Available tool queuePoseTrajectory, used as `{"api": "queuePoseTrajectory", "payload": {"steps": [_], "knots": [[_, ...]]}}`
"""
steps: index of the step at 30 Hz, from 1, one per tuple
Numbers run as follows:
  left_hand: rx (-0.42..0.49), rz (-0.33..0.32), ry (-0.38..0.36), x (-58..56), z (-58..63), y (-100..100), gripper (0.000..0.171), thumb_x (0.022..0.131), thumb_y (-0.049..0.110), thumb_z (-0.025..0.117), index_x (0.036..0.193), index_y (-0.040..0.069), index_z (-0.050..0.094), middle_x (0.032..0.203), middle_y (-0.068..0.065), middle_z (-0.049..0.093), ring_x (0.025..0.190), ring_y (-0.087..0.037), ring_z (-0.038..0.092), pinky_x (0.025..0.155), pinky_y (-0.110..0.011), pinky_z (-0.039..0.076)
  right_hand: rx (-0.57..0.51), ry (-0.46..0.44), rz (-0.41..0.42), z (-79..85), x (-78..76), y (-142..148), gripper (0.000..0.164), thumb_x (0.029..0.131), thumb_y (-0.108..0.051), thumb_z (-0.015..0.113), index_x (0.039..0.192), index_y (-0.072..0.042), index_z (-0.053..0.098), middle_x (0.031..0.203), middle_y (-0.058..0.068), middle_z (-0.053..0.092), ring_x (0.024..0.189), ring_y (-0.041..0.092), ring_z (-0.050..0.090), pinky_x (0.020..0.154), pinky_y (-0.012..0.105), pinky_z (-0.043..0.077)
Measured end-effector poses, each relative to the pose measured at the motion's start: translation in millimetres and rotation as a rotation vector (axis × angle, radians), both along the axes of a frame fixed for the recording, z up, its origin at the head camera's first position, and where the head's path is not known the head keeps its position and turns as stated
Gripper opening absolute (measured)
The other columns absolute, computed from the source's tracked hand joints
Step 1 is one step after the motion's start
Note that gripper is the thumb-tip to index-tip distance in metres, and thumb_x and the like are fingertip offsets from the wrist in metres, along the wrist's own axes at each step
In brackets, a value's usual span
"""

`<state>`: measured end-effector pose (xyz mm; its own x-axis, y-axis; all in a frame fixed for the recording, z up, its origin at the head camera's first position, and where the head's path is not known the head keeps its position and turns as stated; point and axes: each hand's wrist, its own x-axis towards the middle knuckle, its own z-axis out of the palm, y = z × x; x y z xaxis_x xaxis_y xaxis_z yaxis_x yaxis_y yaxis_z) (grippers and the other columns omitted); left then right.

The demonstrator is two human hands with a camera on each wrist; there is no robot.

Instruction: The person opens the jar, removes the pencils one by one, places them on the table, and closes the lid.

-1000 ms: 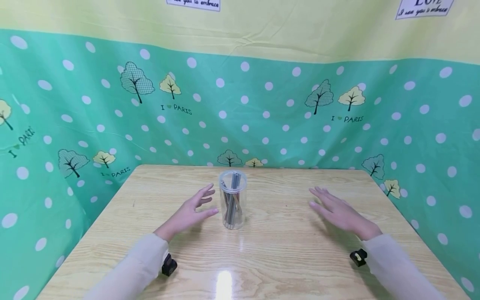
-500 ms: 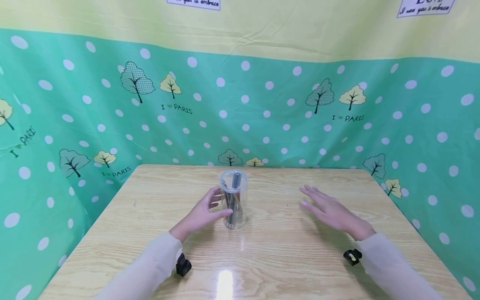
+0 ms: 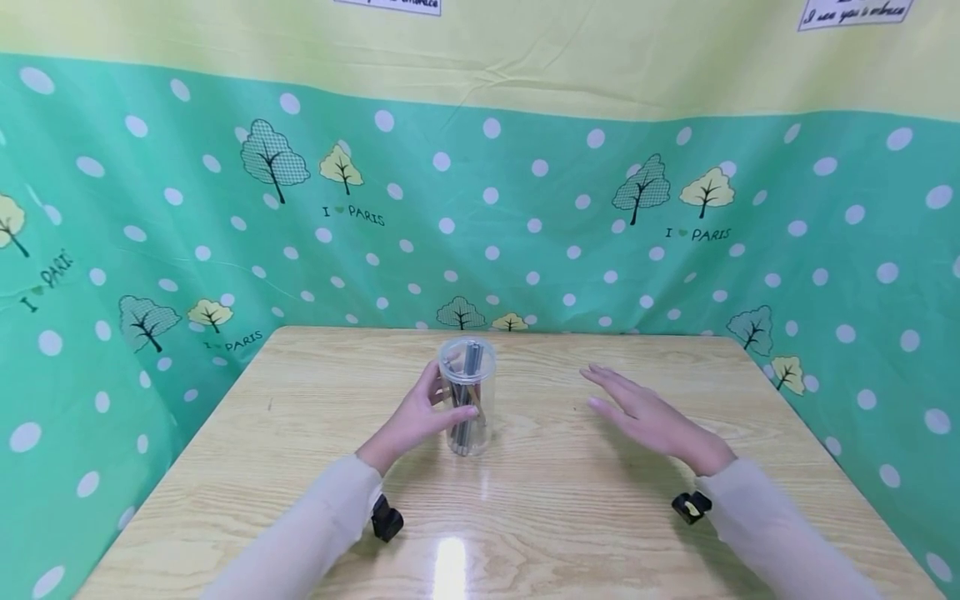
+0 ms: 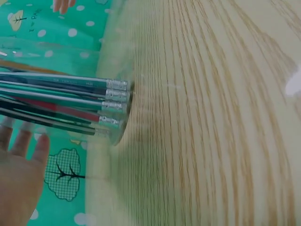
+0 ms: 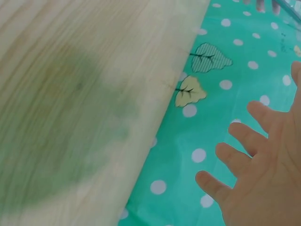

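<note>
A clear plastic jar [image 3: 486, 429] stands upright on the table, holding several pencils [image 3: 462, 437]. In the left wrist view, the pencils [image 4: 61, 92] show silver ferrules at the jar's base. My left hand [image 3: 415, 418] is around the jar's left side, thumb across the front and fingers extended behind it. Close up, the left fingers [image 4: 41, 146] look fairly straight; firm contact cannot be told. My right hand [image 3: 660, 418] hovers to the right of the jar, apart from it, holding nothing. Its fingers [image 5: 235, 157] are spread in the right wrist view.
The wood-grain table [image 3: 570, 517] ends at a green dotted cloth [image 3: 525, 208] hanging behind and at both sides. Black wrist devices [image 3: 387, 518] sit under both sleeves. The lamp's glare [image 3: 451, 567] lies near the front of the table.
My left hand has moved right and reached around the jar, the thumb now across its front. My right hand has drifted left toward the jar. The jar stays in place.
</note>
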<state>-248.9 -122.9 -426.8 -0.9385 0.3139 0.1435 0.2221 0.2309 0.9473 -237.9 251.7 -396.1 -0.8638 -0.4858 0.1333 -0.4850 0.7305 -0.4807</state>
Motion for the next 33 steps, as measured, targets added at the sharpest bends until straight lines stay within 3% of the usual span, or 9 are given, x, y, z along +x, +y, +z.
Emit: {"api": "queuePoseTrajectory", "payload": {"steps": [13,21,33], "knots": [[0.055,0.009,0.019,1.2,-2.3,6,0.093,0.083,0.026,0.084,0.157,0.029,0.028,0.15,-0.009,0.046,0.135,-0.035,0.045,0.111,-0.063,0.031,-0.048,0.079,0.086,13.3,-6.7,-33,0.058,0.107,-0.044,0.045,0.156,-0.015,0.037,0.161,0.011,0.031,0.147,0.032,0.026,0.116,0.06,0.023],[0.054,-0.011,0.036,0.7,-4.3,6,0.087,0.085,0.025,0.082,0.154,0.032,0.029,0.15,-0.01,0.046,0.134,-0.035,0.046,0.11,-0.063,0.032,-0.094,0.129,0.11,25.5,-10.7,-59,0.057,0.105,-0.048,0.048,0.155,-0.022,0.039,0.157,0.002,0.039,0.144,0.026,0.034,0.115,0.057,0.028],[0.032,-0.032,0.048,2.0,-4.4,5,0.087,0.088,0.024,0.08,0.156,0.03,0.026,0.151,-0.011,0.045,0.137,-0.036,0.043,0.111,-0.06,0.033,-0.224,0.285,0.2,30.2,-15.9,-95,0.054,0.102,-0.041,0.059,0.146,-0.013,0.049,0.146,0.003,0.051,0.136,0.024,0.045,0.109,0.05,0.039]]}}
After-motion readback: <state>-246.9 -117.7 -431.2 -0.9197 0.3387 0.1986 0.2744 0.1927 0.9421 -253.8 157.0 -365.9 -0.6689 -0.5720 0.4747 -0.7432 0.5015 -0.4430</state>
